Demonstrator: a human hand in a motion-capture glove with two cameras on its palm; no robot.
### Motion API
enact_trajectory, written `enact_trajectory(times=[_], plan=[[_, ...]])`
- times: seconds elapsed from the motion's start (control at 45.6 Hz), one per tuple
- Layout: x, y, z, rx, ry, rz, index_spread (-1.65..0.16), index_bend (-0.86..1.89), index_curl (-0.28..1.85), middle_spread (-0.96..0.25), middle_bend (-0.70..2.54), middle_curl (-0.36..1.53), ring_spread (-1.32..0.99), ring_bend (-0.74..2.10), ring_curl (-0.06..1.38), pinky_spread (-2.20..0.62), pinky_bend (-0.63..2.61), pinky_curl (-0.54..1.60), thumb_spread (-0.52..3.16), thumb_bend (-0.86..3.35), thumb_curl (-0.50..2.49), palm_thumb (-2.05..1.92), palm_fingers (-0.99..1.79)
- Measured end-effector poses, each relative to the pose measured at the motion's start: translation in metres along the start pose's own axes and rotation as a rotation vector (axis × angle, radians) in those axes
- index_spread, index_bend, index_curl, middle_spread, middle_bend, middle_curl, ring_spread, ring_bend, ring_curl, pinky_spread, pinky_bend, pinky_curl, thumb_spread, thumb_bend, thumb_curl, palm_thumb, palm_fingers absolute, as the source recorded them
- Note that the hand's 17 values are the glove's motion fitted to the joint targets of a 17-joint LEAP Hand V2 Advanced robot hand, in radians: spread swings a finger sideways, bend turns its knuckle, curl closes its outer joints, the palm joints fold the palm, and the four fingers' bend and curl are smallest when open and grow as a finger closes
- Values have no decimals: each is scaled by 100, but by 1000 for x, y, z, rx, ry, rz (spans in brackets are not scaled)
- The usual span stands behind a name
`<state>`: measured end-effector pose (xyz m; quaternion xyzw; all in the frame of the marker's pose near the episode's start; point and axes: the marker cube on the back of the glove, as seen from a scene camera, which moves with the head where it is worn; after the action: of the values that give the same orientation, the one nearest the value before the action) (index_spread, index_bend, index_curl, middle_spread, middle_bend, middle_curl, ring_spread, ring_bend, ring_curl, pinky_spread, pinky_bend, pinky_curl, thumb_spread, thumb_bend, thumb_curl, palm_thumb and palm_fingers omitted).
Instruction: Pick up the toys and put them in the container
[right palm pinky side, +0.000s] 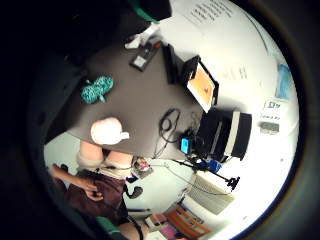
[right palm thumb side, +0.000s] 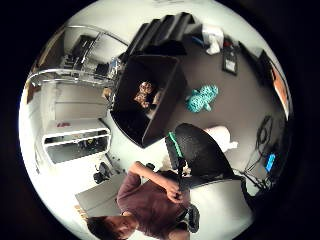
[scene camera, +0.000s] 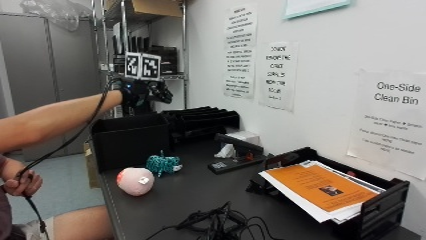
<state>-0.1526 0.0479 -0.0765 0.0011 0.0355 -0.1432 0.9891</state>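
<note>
In the outside view my gloved right hand (scene camera: 143, 92) hangs in the air above the black container (scene camera: 130, 137) at the table's far left end. Its fingers are relaxed and hold nothing. Inside the container (right palm thumb side: 150, 132) lies a brown plush toy (right palm thumb side: 145, 94). A teal knitted toy (scene camera: 162, 164) (right palm thumb side: 202, 97) (right palm pinky side: 97, 89) lies on the dark table just in front of the container. A pink round toy (scene camera: 135, 180) (right palm thumb side: 222, 136) (right palm pinky side: 107, 131) sits nearer the table's front edge. The person's bare left hand (scene camera: 20, 182) holds a cable low at the left.
Stacked black trays (scene camera: 200, 120) stand behind the container against the wall. A black stapler-like device (scene camera: 236, 161) and white tissue (scene camera: 226, 150) lie mid-table. A paper tray with an orange sheet (scene camera: 326, 190) and a tangle of cables (scene camera: 213, 220) are at the right. A metal shelf (scene camera: 120, 30) stands behind.
</note>
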Motion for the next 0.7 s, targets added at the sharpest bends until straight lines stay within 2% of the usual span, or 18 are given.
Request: enact_trajectory(times=[0.175,0.285,0.416,0.526,0.592,0.701], plan=[[26,30,104,-36,-123,-1,-15,4,13,5,15,34,0,38,33,6,82,35,129,-2,41,11,-27],[27,37,193,-138,-142,11,-15,4,12,5,15,33,0,36,33,6,83,35,129,-2,40,10,-27],[19,42,267,-284,-129,10,-15,5,12,6,12,31,1,34,33,7,85,36,125,-4,37,4,-29],[14,43,294,-340,-77,42,-19,10,13,6,9,28,2,29,32,7,92,37,118,-4,36,0,-24],[12,40,297,-302,-70,46,-20,15,15,5,7,25,3,29,32,7,101,39,118,0,37,5,-14],[12,32,298,-180,-97,21,-22,26,20,3,14,24,2,45,35,3,100,38,124,7,40,20,16]])
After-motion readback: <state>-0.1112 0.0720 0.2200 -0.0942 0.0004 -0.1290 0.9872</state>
